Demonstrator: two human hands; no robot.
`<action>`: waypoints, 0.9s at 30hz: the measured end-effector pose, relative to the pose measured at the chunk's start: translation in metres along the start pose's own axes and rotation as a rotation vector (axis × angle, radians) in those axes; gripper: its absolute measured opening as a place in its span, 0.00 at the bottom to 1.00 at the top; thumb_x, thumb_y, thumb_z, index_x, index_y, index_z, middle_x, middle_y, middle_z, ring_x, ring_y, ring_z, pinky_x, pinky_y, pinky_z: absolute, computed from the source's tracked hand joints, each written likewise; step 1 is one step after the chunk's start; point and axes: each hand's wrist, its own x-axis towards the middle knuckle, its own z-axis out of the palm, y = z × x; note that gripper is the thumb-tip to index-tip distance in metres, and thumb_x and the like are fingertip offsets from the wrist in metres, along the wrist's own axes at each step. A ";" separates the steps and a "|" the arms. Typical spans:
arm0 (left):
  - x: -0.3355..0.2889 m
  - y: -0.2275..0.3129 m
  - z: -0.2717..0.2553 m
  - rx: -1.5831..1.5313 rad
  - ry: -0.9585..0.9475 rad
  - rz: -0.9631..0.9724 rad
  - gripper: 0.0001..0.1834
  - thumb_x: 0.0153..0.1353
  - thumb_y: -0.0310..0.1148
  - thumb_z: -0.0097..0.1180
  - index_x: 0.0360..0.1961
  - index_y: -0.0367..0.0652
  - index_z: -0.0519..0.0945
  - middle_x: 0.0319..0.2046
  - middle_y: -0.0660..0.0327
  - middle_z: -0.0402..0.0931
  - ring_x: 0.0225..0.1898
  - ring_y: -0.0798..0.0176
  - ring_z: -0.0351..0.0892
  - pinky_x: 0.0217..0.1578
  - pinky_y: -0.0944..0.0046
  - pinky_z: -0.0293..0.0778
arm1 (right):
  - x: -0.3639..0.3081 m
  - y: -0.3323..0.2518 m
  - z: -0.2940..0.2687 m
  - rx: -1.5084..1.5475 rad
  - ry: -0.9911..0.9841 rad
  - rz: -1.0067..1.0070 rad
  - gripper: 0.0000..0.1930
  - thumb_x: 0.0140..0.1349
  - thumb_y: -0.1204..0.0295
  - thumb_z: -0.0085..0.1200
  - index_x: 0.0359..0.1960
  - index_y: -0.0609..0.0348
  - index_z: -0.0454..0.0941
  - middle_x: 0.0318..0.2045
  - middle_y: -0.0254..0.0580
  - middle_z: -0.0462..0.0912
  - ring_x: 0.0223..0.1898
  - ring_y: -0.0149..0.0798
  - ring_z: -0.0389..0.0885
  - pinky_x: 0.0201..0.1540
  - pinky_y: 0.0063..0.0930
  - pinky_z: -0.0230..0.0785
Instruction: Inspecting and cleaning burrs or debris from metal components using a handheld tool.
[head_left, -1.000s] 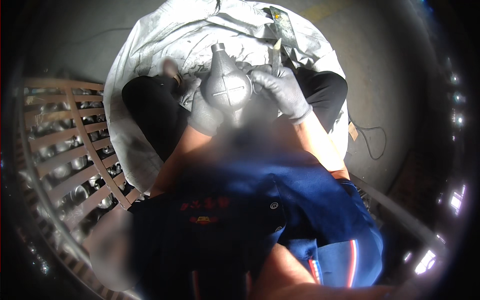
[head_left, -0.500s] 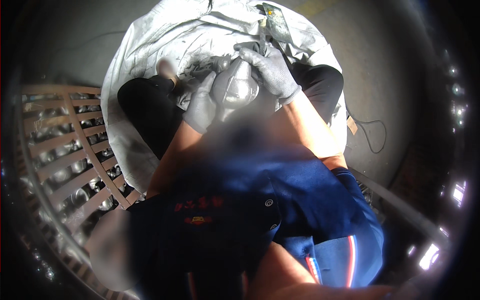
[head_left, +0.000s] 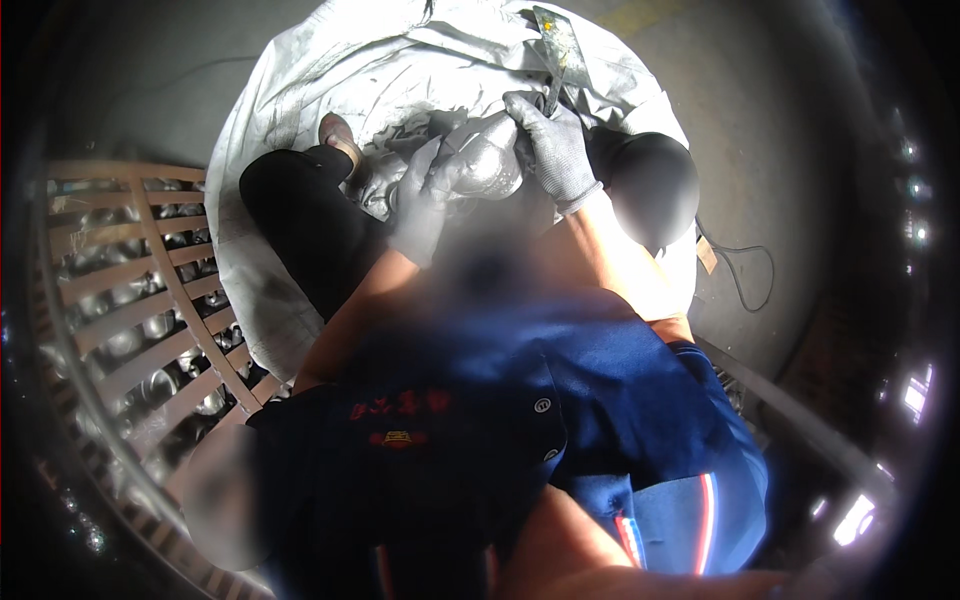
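A rounded, shiny silver metal part [head_left: 488, 168] with a tapering neck lies in front of me between my legs. My left hand [head_left: 420, 205], in a grey glove, is closed on the part's left side. At its right, my gloved right hand [head_left: 558, 150] grips a narrow metal strip-like tool [head_left: 553, 95], whose exact kind I cannot make out. The right thumb and fingers are close to the part's narrow upper end. Beyond that hand rests a flat dark plate [head_left: 565, 45] with a yellow spot.
A whitish crumpled sheet [head_left: 290, 90] spreads under my legs, and more silvery pieces [head_left: 380, 185] lie on it near my left hand. To the left stands a brown slatted metal crate [head_left: 140, 235] holding many shiny parts. A dark cable [head_left: 770, 280] curls on the floor at right.
The metal part has tilted, its neck swinging to the right. My right hand and its tool have shifted slightly right, and my left hand has moved slightly right along the part's side.
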 end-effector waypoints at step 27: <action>0.000 0.033 -0.022 -0.246 0.139 0.056 0.14 0.60 0.22 0.45 0.48 0.32 0.72 0.42 0.55 0.75 0.36 0.66 0.77 0.30 0.67 0.74 | 0.011 0.038 -0.019 -0.081 -0.067 -0.042 0.14 0.59 0.63 0.55 0.38 0.62 0.77 0.24 0.30 0.77 0.21 0.22 0.70 0.23 0.16 0.62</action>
